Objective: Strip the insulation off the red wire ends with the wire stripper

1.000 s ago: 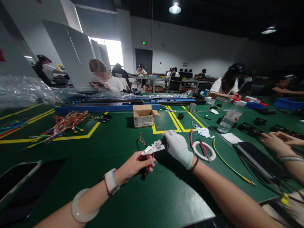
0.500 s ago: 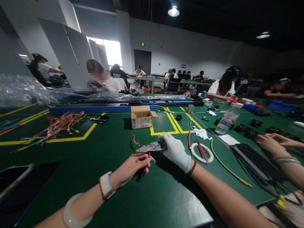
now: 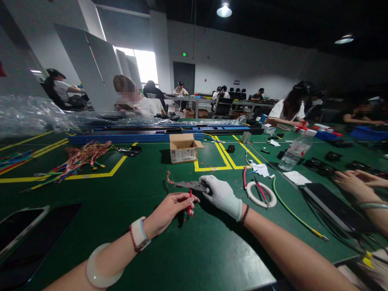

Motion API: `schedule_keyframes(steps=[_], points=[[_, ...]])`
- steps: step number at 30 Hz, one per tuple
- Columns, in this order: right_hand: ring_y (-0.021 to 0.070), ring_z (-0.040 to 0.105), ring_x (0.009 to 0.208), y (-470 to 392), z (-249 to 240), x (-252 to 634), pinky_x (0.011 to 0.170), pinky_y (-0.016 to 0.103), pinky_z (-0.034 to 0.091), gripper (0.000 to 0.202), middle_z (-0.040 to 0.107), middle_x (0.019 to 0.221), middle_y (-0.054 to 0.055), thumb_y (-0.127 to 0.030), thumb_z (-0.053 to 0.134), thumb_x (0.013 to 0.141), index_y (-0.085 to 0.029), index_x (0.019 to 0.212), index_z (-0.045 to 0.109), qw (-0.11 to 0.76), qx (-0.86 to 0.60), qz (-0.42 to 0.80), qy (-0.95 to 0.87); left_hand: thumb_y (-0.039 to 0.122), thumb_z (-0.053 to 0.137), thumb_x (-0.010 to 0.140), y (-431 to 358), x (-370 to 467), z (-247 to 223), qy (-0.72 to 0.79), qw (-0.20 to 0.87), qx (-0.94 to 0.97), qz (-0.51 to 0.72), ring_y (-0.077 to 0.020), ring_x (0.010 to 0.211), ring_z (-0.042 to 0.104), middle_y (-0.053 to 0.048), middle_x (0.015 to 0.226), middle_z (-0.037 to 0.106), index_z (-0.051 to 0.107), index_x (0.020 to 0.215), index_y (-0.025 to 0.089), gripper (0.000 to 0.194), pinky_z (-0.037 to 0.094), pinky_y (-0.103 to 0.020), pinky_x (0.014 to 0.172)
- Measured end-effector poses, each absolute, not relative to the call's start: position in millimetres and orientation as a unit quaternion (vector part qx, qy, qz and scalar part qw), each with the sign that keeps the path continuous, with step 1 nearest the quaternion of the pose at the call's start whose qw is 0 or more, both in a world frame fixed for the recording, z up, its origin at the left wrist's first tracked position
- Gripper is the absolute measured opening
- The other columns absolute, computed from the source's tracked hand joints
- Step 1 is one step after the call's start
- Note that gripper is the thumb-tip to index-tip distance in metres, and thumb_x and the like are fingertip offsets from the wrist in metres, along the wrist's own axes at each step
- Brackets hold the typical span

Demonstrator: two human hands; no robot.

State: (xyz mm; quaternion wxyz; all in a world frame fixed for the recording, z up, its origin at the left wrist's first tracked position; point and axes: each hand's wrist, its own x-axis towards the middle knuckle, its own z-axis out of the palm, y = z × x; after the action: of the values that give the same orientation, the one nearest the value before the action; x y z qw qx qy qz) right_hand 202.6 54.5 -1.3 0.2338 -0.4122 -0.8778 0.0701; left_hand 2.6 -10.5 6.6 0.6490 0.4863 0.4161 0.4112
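Between the fingertips of my bare left hand [image 3: 173, 205] is a short red wire [image 3: 190, 205], held upright above the green table. My right hand [image 3: 218, 195], in a white glove, is closed round wire strippers [image 3: 192, 185] whose flat grey jaws point left. The tool lies over the top end of the wire; whether its jaws grip the wire I cannot tell. A small curl of copper strands [image 3: 169, 177] lies just beyond the tool's tip. To the right of my glove rests a white tape ring [image 3: 250, 193] with red pieces across it.
A small open cardboard box [image 3: 183, 155] stands ahead. Copper strands and wires [image 3: 87, 155] are heaped at the left, near phones [image 3: 39, 238]. A water bottle [image 3: 295, 151], a green-yellow cable [image 3: 291, 210] and a black box [image 3: 336, 206] lie right, beside a co-worker's hands [image 3: 354, 186].
The wire strippers have tilted, their flat face turning darker, and my gloved hand has shifted slightly left. My left hand keeps hold of the red wire. The whole view has shifted slightly.
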Motion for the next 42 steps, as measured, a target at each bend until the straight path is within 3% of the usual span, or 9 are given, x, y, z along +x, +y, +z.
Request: schedule_keyframes(steps=[4, 8, 13, 19, 24, 32, 42], points=[[0.0192, 0.063, 0.093, 51.9, 3.6, 201.4, 0.076, 0.026, 0.046, 0.030, 0.064, 0.106, 0.005, -0.027, 0.056, 0.083, -0.022, 0.113, 0.055, 0.208, -0.454, 0.048, -0.865, 0.038, 0.072, 0.076, -9.3, 2.5, 5.6, 0.415, 0.642, 0.490, 0.418, -0.0125, 0.065, 0.057, -0.002, 0.071, 0.061, 0.069, 0.092, 0.012, 0.031, 0.045, -0.022, 0.057], [0.0182, 0.062, 0.098, 51.1, 4.7, 199.4, 0.081, 0.025, 0.045, 0.034, 0.062, 0.114, 0.005, -0.017, 0.052, 0.082, -0.023, 0.115, 0.055, 0.194, -0.481, 0.038, -0.854, 0.039, 0.069, 0.079, -8.5, 3.0, 5.9, 0.412, 0.644, 0.509, 0.395, -0.0123, 0.064, 0.058, -0.005, 0.079, 0.064, 0.068, 0.093, 0.011, 0.031, 0.043, -0.019, 0.048], [0.0200, 0.059, 0.107, 54.6, -1.2, 199.5, 0.086, 0.028, 0.047, 0.052, 0.058, 0.124, 0.007, -0.006, 0.047, 0.078, -0.021, 0.128, 0.049, 0.192, -0.486, 0.025, -0.852, 0.036, 0.070, 0.079, -9.8, 4.3, 7.1, 0.390, 0.669, 0.491, 0.399, -0.0168, 0.078, 0.063, -0.010, 0.094, 0.067, 0.067, 0.095, 0.011, 0.030, 0.050, -0.021, 0.054], [0.0199, 0.051, 0.121, 58.8, -2.9, 202.3, 0.098, 0.030, 0.044, 0.065, 0.049, 0.137, 0.012, 0.000, 0.044, 0.073, -0.015, 0.136, 0.042, 0.220, -0.462, 0.043, -0.858, 0.032, 0.071, 0.080, -12.0, 5.3, 9.2, 0.374, 0.717, 0.434, 0.396, -0.0185, 0.081, 0.066, -0.008, 0.085, 0.068, 0.065, 0.108, 0.011, 0.036, 0.054, -0.023, 0.060], [0.0203, 0.045, 0.128, 59.5, -0.3, 201.6, 0.105, 0.032, 0.039, 0.072, 0.045, 0.142, 0.014, 0.004, 0.041, 0.069, -0.011, 0.139, 0.039, 0.222, -0.448, 0.008, -0.866, 0.030, 0.073, 0.079, -11.8, 4.6, 8.4, 0.379, 0.700, 0.438, 0.418, -0.0174, 0.078, 0.067, -0.008, 0.082, 0.069, 0.068, 0.104, 0.011, 0.032, 0.055, -0.024, 0.062], [0.0237, 0.059, 0.103, 55.1, 9.3, 196.1, 0.086, 0.035, 0.049, 0.058, 0.051, 0.131, 0.018, -0.006, 0.039, 0.083, -0.013, 0.141, 0.038, 0.135, -0.475, -0.110, -0.863, 0.034, 0.078, 0.073, -10.7, 4.5, 6.5, 0.396, 0.686, 0.428, 0.436, -0.0145, 0.072, 0.067, -0.006, 0.079, 0.070, 0.072, 0.097, 0.011, 0.034, 0.054, -0.020, 0.063], [0.0221, 0.059, 0.091, 50.0, 19.7, 192.1, 0.078, 0.032, 0.047, 0.043, 0.057, 0.117, 0.016, -0.019, 0.035, 0.094, -0.018, 0.135, 0.043, 0.073, -0.509, -0.155, -0.843, 0.032, 0.076, 0.075, -8.8, 4.4, 6.3, 0.409, 0.684, 0.420, 0.433, -0.0113, 0.068, 0.064, -0.005, 0.077, 0.068, 0.072, 0.097, 0.011, 0.030, 0.052, -0.018, 0.060]])
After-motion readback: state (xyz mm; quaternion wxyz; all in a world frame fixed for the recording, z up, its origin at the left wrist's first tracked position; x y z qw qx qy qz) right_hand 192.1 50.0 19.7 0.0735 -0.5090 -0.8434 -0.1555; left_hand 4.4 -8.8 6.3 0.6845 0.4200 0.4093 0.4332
